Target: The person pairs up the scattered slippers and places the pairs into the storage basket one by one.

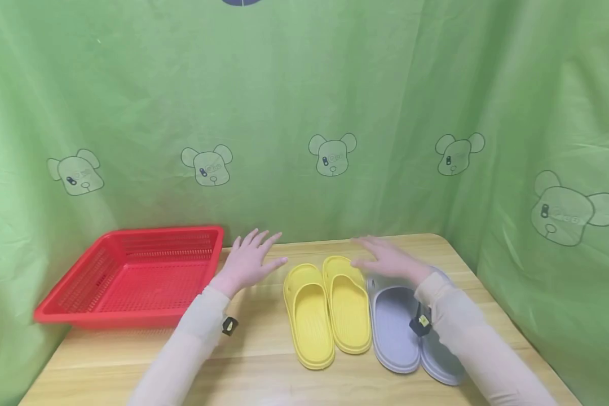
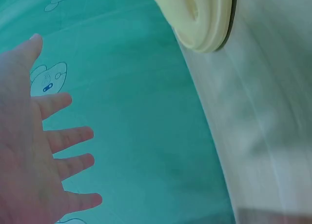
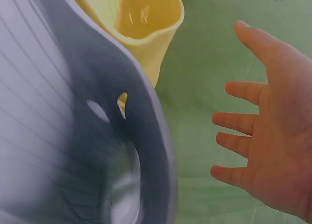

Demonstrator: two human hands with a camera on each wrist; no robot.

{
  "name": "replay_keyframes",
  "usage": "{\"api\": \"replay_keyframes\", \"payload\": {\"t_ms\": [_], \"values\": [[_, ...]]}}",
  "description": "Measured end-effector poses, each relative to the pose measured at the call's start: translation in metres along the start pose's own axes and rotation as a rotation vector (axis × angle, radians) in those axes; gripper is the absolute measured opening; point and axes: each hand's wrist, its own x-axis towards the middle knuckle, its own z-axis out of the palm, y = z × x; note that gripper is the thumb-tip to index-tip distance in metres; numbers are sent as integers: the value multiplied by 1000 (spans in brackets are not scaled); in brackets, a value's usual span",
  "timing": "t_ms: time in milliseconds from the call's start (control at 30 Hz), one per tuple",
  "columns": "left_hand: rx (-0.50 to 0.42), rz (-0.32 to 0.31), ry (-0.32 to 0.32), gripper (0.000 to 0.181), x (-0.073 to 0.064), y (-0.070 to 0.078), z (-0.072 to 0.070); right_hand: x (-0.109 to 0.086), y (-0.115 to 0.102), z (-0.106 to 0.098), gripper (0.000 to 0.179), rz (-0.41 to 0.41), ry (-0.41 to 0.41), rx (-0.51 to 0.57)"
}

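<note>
Head view showed me the left hand [image 1: 248,264] in mid-air, fingers spread wide and holding nothing, between the red plastic basket [image 1: 152,287] and the yellow slippers [image 1: 312,324]. The right hand [image 1: 389,259], likewise spread and bare, hung near the toe ends of the grey-blue slippers [image 1: 396,327]. The yellow pair lay side by side on the wooden table [image 1: 254,366], soles down, toes toward the green curtain [image 1: 284,84], with the grey-blue pair just to their right. I judged both pairs light and rubbery — moulded foam, probably, bending without breaking, though smooth enough to slide a little. The toe uppers [image 1: 304,275] looked the best hold to me — thumb inside, fingers over the top.
</note>
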Motion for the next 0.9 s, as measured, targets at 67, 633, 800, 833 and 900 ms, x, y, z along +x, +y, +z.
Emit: {"api": "replay_keyframes", "payload": {"t_ms": [67,633,800,833,900], "values": [[-4,6,3,73,-1,2,3,1,-1,3,79,-17,-2,4],[-61,58,-26,72,-5,19,34,9,-9,29,79,-79,-79,-2],[-111,70,-37,71,-4,26,44,12,-12,36,77,-88,-103,14],[-123,73,-41,71,-4,27,46,12,-12,37,77,-88,-107,19],[-127,76,-48,71,-3,28,52,13,-14,39,76,-96,-108,25]]}}
